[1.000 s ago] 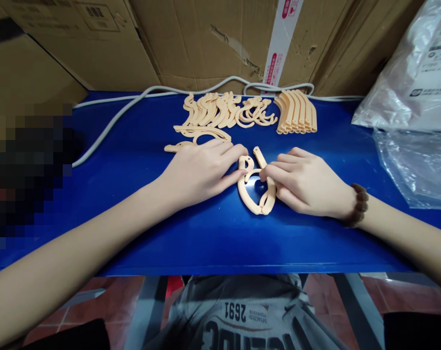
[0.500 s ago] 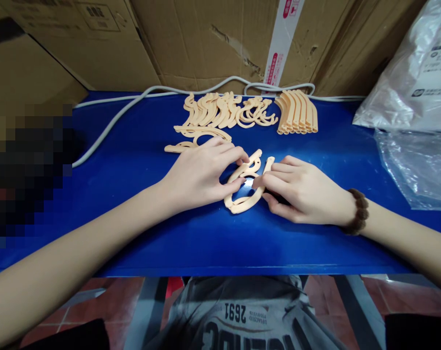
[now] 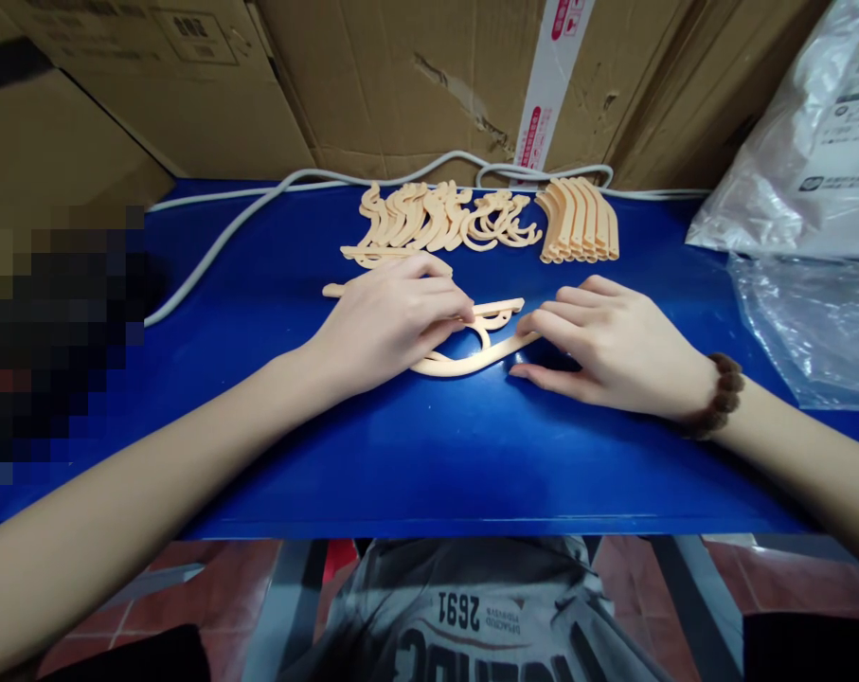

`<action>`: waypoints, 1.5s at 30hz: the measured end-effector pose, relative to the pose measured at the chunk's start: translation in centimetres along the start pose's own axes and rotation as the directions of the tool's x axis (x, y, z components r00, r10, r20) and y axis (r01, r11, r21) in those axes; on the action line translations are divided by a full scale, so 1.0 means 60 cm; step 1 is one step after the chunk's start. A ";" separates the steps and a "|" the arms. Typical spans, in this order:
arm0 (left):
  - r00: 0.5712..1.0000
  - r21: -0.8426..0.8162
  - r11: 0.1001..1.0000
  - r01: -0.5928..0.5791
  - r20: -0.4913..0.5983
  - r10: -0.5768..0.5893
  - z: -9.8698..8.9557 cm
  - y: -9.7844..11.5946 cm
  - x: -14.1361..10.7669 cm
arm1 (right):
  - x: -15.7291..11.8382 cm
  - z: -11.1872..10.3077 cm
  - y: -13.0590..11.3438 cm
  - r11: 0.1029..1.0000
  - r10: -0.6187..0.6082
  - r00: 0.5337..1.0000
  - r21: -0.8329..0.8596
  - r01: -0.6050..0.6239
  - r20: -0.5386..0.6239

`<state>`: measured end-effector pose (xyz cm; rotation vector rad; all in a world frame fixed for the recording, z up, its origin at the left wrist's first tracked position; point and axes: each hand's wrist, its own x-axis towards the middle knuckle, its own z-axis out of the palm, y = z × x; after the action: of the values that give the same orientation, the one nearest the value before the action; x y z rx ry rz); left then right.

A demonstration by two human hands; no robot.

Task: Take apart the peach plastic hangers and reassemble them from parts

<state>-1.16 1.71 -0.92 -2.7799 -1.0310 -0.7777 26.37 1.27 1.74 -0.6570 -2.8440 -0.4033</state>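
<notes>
A beige curved plastic assembly (image 3: 464, 364) lies at the middle of the blue table, made of long arms with a ring-shaped part between them. My left hand (image 3: 393, 317) pinches its upper arm between thumb and fingers and covers its left end. My right hand (image 3: 599, 346) is at the right tip of the lower arm, fingertips touching it, with the thumb apart and below. Its fingers are spread. Behind my left hand are more beige pieces (image 3: 358, 254), partly hidden by it.
Along the back of the blue table (image 3: 429, 464) lie a pile of curved beige pieces (image 3: 429, 213) and a row of stacked beige arms (image 3: 578, 223). A white cable (image 3: 237, 223) runs behind them. Cardboard boxes (image 3: 401, 85) stand behind; plastic bags (image 3: 798, 161) lie at right.
The assembly has turned to lie more level, its open side now facing right. My right hand has moved slightly right and up, its thumb now farther from the piece.
</notes>
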 end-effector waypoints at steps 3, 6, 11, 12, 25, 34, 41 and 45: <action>0.998 0.040 0.998 -0.047 -0.027 0.048 0.003 -0.003 0.001 | 0.002 -0.001 -0.005 0.999 -0.023 1.000 0.041 0.024 -0.013; 0.997 0.072 0.996 -0.054 -0.045 0.058 0.007 -0.004 0.004 | 0.004 0.002 -0.008 0.989 -0.052 0.999 0.137 0.053 -0.013; 0.998 0.088 0.996 -0.021 -0.059 0.026 0.013 -0.003 0.009 | 0.006 0.006 -0.024 0.966 -0.082 0.996 0.244 0.085 -0.022; 0.998 0.083 0.996 -0.011 -0.060 0.016 0.014 -0.003 0.010 | 0.007 0.007 -0.027 0.967 -0.085 0.996 0.239 0.090 -0.031; 0.905 -0.030 0.909 0.415 -0.093 -0.416 -0.020 -0.040 0.027 | 0.005 0.006 -0.021 0.980 -0.048 0.998 0.190 0.055 -0.040; 0.811 0.016 0.811 0.584 0.019 -0.585 0.007 -0.151 0.065 | 0.003 -0.001 -0.021 0.987 -0.049 0.997 0.148 0.057 -0.058; 0.709 0.082 0.714 0.695 0.083 -0.700 -0.012 -0.127 0.082 | 0.002 0.000 -0.018 0.992 -0.057 0.997 0.113 0.062 -0.047; 0.658 0.120 0.672 0.731 0.138 -0.740 -0.032 -0.105 0.087 | 0.002 0.001 -0.018 0.991 -0.057 0.998 0.117 0.061 -0.040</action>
<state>-2.59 9.20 2.61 -2.3412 -2.2489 -0.5193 25.77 0.37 1.48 -0.5385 -2.8316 -0.2510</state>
